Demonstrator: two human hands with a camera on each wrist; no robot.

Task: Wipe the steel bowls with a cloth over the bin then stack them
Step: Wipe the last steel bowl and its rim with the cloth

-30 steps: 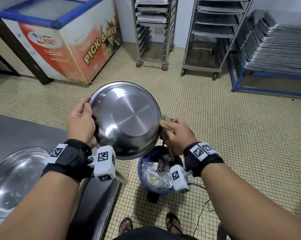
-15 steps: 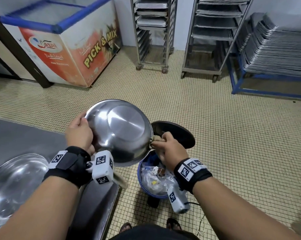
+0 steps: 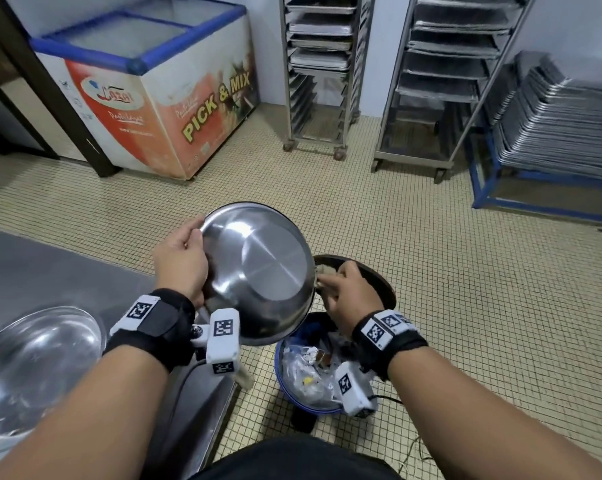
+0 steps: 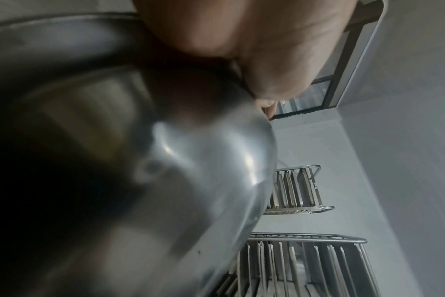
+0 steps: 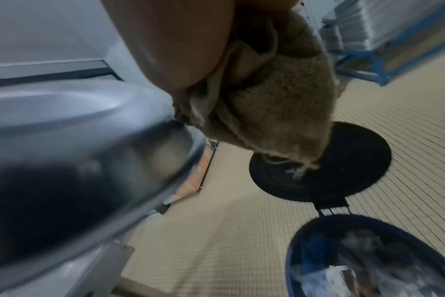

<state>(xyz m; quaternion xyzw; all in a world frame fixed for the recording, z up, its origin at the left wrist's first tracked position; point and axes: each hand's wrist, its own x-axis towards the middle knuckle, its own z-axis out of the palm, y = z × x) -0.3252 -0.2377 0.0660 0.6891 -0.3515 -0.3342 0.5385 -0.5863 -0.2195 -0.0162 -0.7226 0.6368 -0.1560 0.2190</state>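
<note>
Above the blue bin (image 3: 294, 396), which holds crumpled plastic and scraps with its black lid (image 5: 343, 170) tipped open, the steel bowl (image 3: 258, 271) tilts bottom-up; the left hand (image 3: 180, 261) curls over its rim, the right hand (image 3: 344, 296) bunches a tan cloth (image 5: 272, 104) against the opposite rim; on the worktop (image 3: 67, 271) sits a second, empty bowl (image 3: 32, 368).

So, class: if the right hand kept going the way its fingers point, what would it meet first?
Probably the open bin lid just beyond the cloth that the right hand holds; depth is uncertain.
</note>
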